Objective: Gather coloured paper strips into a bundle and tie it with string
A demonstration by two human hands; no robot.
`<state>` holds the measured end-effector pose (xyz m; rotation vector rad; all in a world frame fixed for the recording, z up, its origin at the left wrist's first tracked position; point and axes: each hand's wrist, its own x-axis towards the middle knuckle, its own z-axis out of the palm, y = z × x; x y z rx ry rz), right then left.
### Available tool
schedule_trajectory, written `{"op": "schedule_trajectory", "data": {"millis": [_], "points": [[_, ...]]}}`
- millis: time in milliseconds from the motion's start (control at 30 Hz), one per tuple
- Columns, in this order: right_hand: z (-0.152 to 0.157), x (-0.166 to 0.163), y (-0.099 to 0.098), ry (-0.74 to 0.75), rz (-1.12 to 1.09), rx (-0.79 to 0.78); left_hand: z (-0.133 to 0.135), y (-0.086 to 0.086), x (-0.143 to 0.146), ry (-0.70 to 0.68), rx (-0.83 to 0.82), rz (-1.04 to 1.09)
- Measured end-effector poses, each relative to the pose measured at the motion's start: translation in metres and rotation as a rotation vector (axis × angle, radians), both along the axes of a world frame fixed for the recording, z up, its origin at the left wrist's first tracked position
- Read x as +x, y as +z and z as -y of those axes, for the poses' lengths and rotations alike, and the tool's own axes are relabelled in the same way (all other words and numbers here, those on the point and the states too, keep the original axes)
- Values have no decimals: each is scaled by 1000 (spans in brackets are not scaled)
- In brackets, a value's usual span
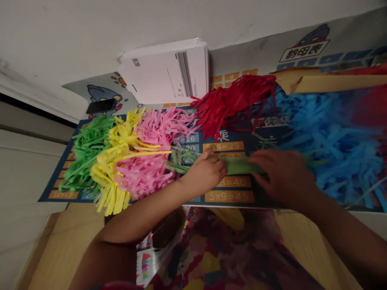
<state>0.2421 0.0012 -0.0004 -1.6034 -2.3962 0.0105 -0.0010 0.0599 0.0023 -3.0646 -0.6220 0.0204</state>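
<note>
A green fringed paper strip (237, 165) stretches between my two hands over the printed mat (228, 196). My left hand (208, 167) is closed on the strip's left part, and loose green fringe (183, 159) spreads out beyond it. On the right part, my right hand (281, 173) grips the strip between thumb and fingers, slightly blurred. Just left of my left hand lie pink fringed bundles (148, 175). Blue fringed paper (335, 149) is heaped beside my right hand. A red fringed bundle (232, 104) rests beyond both hands.
Yellow fringe (116, 161) and a green fringed bundle (90, 149) lie at the left. A white stack with a barcode-like print (172, 76) stands against the wall. A dark phone-like object (101, 106) is at the back left, brown paper (338, 83) at the back right.
</note>
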Motion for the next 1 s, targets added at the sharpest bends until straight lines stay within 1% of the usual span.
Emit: {"op": "schedule_trajectory", "data": {"millis": [67, 100, 133, 233, 333, 433, 500, 600, 700, 767, 833, 900, 1000], "points": [[5, -4, 0, 212, 15, 22, 3, 3, 1, 10, 2, -5], [5, -5, -3, 261, 27, 10, 4, 4, 1, 21, -3, 1], [4, -5, -8, 265, 37, -4, 4, 5, 2, 36, -11, 8], [-8, 1, -20, 191, 18, -82, 4, 4, 5, 78, -12, 27], [-16, 5, -19, 117, -36, -130, 3, 0, 8, 115, 30, 34], [-11, -4, -11, 91, -32, -70, 4, -3, 8, 156, 49, 33], [-5, -13, -9, 119, -9, -13, 4, -6, 4, 169, 55, 44], [-1, -14, -17, 145, -18, -14, 2, -8, -7, 155, 49, 68], [-6, -1, -32, 83, -121, -61, -5, -11, -19, 183, -45, 137], [-13, 8, -38, 14, -178, -116, -11, -12, -23, 261, -141, 189], [-22, 11, -37, -50, -192, -184, -16, -11, -22, 350, -232, 219], [-30, 8, -31, -88, -167, -248, -21, -9, -18, 413, -292, 228], [-38, 1, -24, -133, -93, -301, -24, -7, -11, 465, -299, 214]]}}
